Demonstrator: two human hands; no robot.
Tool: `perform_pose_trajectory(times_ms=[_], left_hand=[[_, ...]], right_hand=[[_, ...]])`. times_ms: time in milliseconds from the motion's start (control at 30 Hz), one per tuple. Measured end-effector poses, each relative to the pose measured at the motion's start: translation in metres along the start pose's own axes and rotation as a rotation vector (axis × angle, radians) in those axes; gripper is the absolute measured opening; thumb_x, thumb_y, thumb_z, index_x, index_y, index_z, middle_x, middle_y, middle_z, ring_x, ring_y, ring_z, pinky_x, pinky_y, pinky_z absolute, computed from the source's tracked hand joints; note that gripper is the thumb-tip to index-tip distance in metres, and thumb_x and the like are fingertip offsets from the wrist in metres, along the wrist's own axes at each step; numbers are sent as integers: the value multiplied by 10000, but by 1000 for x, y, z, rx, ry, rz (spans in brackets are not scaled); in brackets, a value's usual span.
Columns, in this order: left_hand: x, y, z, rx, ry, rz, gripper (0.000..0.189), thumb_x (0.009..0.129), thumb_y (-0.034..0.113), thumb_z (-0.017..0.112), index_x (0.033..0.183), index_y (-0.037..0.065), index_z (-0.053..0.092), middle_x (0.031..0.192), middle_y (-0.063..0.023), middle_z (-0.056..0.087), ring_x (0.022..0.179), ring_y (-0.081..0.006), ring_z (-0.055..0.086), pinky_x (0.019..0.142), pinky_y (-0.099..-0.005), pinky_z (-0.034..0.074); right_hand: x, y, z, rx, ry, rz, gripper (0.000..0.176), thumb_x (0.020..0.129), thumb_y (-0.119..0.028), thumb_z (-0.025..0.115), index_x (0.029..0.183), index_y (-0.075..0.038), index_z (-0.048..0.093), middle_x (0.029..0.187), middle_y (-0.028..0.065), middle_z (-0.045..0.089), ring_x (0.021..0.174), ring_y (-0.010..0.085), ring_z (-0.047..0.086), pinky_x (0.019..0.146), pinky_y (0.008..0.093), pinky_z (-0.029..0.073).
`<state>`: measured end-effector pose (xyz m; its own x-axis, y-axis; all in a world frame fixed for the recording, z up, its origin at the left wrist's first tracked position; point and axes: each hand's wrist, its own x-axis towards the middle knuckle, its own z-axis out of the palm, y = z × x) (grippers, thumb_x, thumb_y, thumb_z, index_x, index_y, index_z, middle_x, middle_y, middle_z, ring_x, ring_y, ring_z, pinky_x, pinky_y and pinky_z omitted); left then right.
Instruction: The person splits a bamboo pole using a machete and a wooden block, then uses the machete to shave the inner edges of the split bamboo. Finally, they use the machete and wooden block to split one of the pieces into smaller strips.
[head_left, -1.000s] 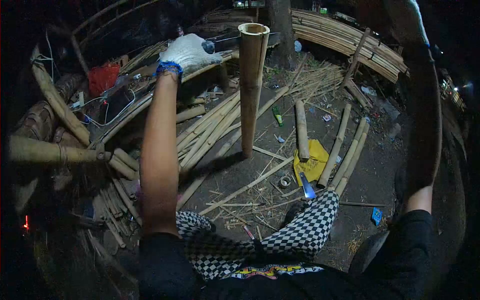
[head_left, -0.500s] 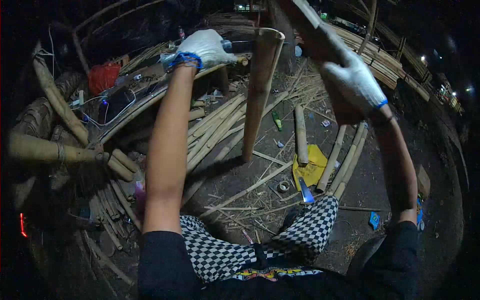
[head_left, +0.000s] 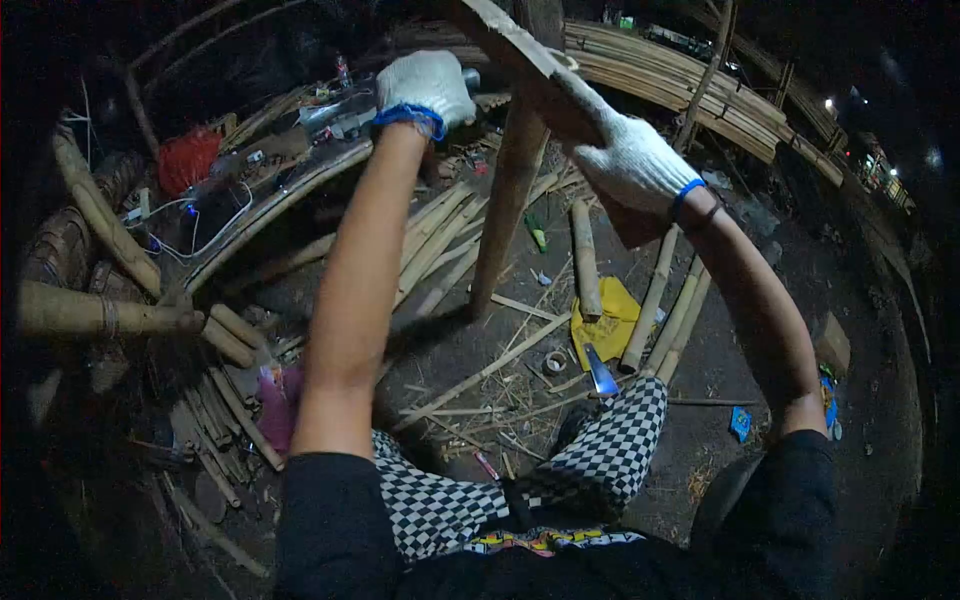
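My left hand [head_left: 425, 90], in a white knit glove with a blue cuff, is closed round a knife whose grey handle end [head_left: 471, 80] pokes out beside the fist. The knife's blade is hidden from view. An upright bamboo pole [head_left: 508, 200] stands on the ground in front of me, to the right of that fist. Gloved likewise, my right hand [head_left: 640, 165] grips a thick wooden plank [head_left: 545, 75], which slants up to the left and overlaps the pole's top in this view.
Split bamboo strips [head_left: 435, 235] litter the ground behind the pole. A yellow bag [head_left: 620, 310] lies by my knee with a shiny blade [head_left: 601, 370] and a tape roll [head_left: 555, 363] close by. Further back are a red bag [head_left: 188, 160] and stacked bamboo [head_left: 660, 80].
The plank in my right hand has swung down and left, across the pole's top. My left hand has shifted slightly right in view, and the pole now leans a little differently.
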<state>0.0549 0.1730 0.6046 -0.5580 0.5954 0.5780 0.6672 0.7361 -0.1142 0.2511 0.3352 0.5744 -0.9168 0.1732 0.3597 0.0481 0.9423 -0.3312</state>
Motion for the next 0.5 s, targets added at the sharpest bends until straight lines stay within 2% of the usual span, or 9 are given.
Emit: perform_pose_trajectory(times_ms=[33, 67, 100, 133, 167, 233, 367, 433, 500], left_hand=[[-2, 0, 0, -12, -7, -40, 486, 666, 430, 676, 963, 49, 733, 982, -215, 694, 910, -357, 685, 837, -446, 549], [-3, -3, 4, -14, -16, -40, 486, 666, 430, 676, 963, 49, 733, 982, -215, 694, 910, -357, 685, 837, -446, 549], [2, -8, 9, 2, -21, -16, 491, 671, 439, 679, 963, 48, 733, 985, -213, 694, 906, -357, 688, 828, -444, 552], [13, -16, 15, 23, -17, 8, 495, 676, 449, 683, 963, 48, 734, 987, -211, 695, 902, -358, 690, 819, -442, 555], [28, -25, 35, -23, 79, -106, 567, 690, 547, 693, 970, 56, 737, 992, -200, 699, 878, -353, 696, 807, -446, 558], [10, -18, 0, 22, -162, -31, 683, 665, 662, 693, 970, 53, 736, 990, -191, 703, 878, -342, 696, 810, -460, 552], [19, -26, 15, 58, -55, 12, 770, 614, 735, 697, 957, 47, 737, 982, -192, 704, 886, -334, 693, 816, -463, 546], [17, -22, 13, 25, -2, -19, 783, 598, 737, 708, 948, 36, 734, 985, -200, 700, 907, -342, 687, 823, -452, 543], [23, -22, 18, 49, -48, -4, 791, 590, 742, 710, 969, 48, 735, 1002, -198, 699, 907, -339, 687, 823, -434, 546]], right_hand=[[3, 1, -2, -76, -14, 20, 775, 920, -347, 582, 1541, -261, 126, 1384, 244, 480, 1252, 380, 505, 1072, 473, 417], [3, 2, -11, 46, -11, -1, 783, 905, -394, 620, 1535, -237, 182, 1375, 231, 492, 1256, 359, 506, 1053, 452, 439], [8, 11, -10, 9, 151, -171, 697, 915, -367, 621, 1509, -270, 270, 1149, 201, 637, 979, 297, 662, 818, 405, 591], [5, 5, -18, 80, 241, -260, 675, 913, -359, 628, 1496, -260, 302, 1139, 189, 642, 969, 287, 664, 802, 392, 593], [3, -7, -36, 150, 339, -356, 655, 912, -352, 635, 1484, -250, 334, 1129, 176, 647, 960, 277, 665, 787, 379, 594], [-4, -31, -92, -148, 346, -323, 565, 898, -304, 641, 1402, -116, 465, 1350, 147, 528, 1082, 254, 595, 984, 417, 481], [6, -13, -136, -472, 672, -243, 572, 895, -290, 626, 1412, -119, 448, 1359, 157, 521, 1127, 287, 575, 999, 429, 469], [17, -3, -127, -585, 690, -143, 576, 894, -284, 619, 1417, -121, 439, 1363, 162, 517, 1150, 303, 566, 1006, 435, 462], [19, -9, -82, -429, 561, -123, 580, 892, -277, 611, 1422, -123, 431, 1367, 167, 513, 1172, 319, 556, 1013, 441, 456]])
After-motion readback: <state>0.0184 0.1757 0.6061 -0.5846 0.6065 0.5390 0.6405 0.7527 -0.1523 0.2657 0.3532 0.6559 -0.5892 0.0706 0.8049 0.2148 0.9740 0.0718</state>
